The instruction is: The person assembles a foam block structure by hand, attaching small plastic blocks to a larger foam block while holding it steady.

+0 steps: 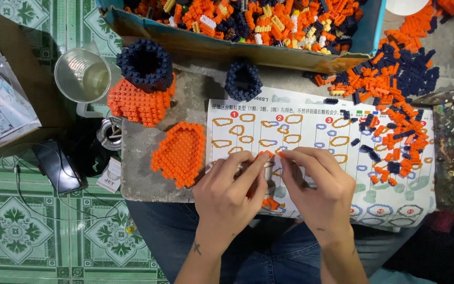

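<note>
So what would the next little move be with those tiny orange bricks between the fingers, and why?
Probably press the small orange piece home: the left hand and right hand meet fingertip to fingertip around it over the instruction sheet, as if lining bricks up. After that, likely reach for another from the loose bricks on the right.

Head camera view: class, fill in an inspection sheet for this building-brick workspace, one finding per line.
Surface: grey slab under a printed instruction sheet.
Job's things: small orange brick piece pinched between both hands; flat orange panel; orange-and-navy built piece; navy ring.
Clutter: loose bricks; cardboard box of bricks; plastic cup.
Grippers: left hand and right hand meet at their fingertips.
Cables: thin white cable beside a phone.
Surroundings: green patterned floor tiles.
</note>
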